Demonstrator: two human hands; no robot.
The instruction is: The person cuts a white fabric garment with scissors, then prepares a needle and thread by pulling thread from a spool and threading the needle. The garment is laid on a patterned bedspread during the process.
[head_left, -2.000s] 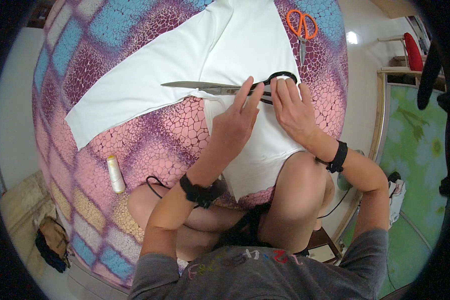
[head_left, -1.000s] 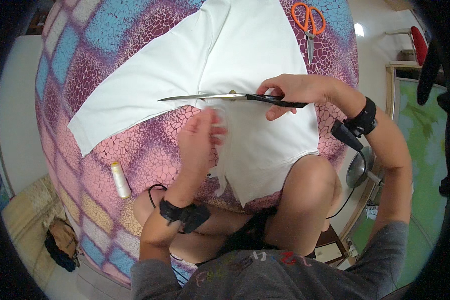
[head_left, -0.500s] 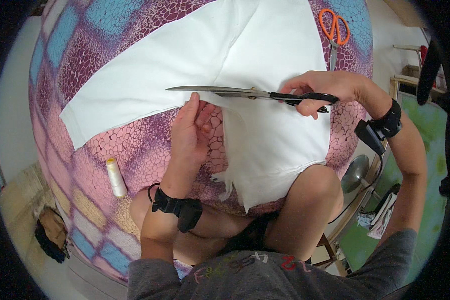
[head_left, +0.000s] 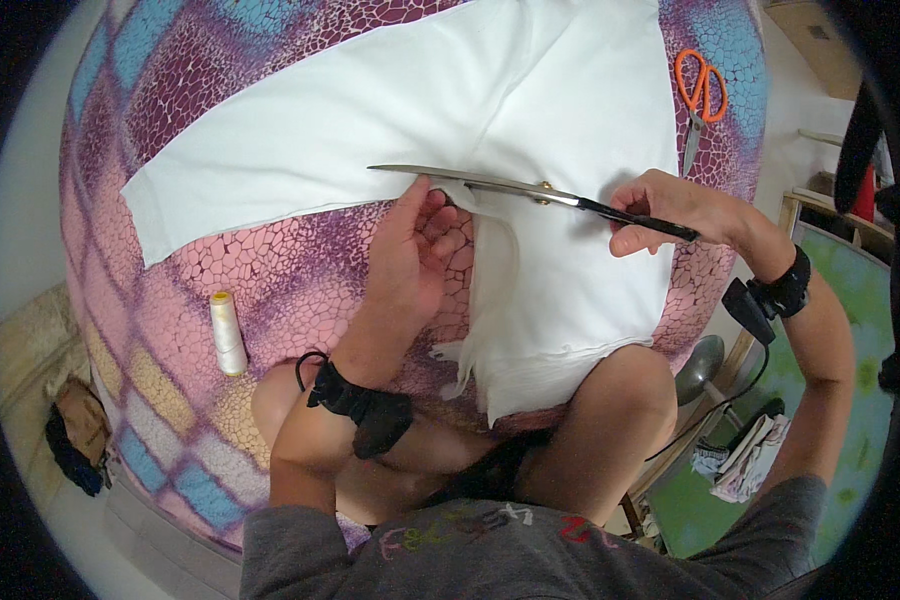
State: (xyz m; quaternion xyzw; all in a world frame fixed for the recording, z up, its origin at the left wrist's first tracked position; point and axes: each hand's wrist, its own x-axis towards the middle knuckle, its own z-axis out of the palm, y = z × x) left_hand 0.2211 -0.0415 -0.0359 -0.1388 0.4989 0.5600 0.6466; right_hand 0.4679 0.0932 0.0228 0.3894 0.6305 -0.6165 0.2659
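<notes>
White fabric [head_left: 570,110] lies spread on a table with a pink, purple and blue crackle-pattern cloth [head_left: 300,270]. My right hand [head_left: 665,205] grips the black handles of large steel scissors [head_left: 490,183], whose long blades point left across the fabric. My left hand [head_left: 415,250] rests on the cloth just below the blades and pinches the fabric's cut edge near the blade middle. A loose cut piece of fabric [head_left: 495,310] hangs down toward my lap, frayed at its lower end.
A spool of cream thread [head_left: 227,332] lies on the cloth at the left. Small orange-handled scissors [head_left: 698,100] lie at the table's far right. My bare knees sit under the table edge; a bag [head_left: 75,440] lies on the floor at left.
My right hand took hold of the large scissors and brought their blades into the fabric. My left hand slid from the fabric's middle to its cut edge under the blades.
</notes>
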